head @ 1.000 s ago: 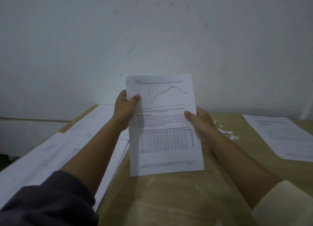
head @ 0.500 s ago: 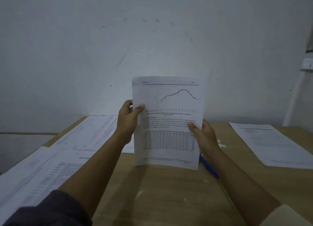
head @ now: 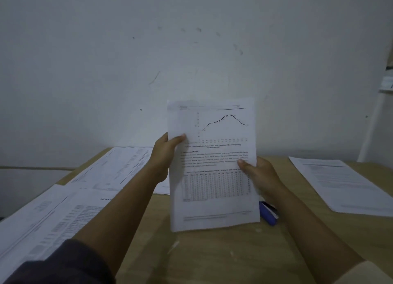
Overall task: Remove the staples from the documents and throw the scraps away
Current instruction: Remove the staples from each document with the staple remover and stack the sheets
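Fingers [head: 180, 137] of left hand [head: 163, 156] are pinching the document [head: 212, 177] at its left edge; right hand [head: 262, 175] is clamping the right edge, thumb in front. Sheets are hanging upright above the table [head: 223, 260]. Probably checking for a staple; none visible. Next move is calling for the blue tool [head: 269, 215] under the right wrist.

White printed document [head: 214, 205], blue stapler [head: 269, 214], tan table [head: 234, 258]
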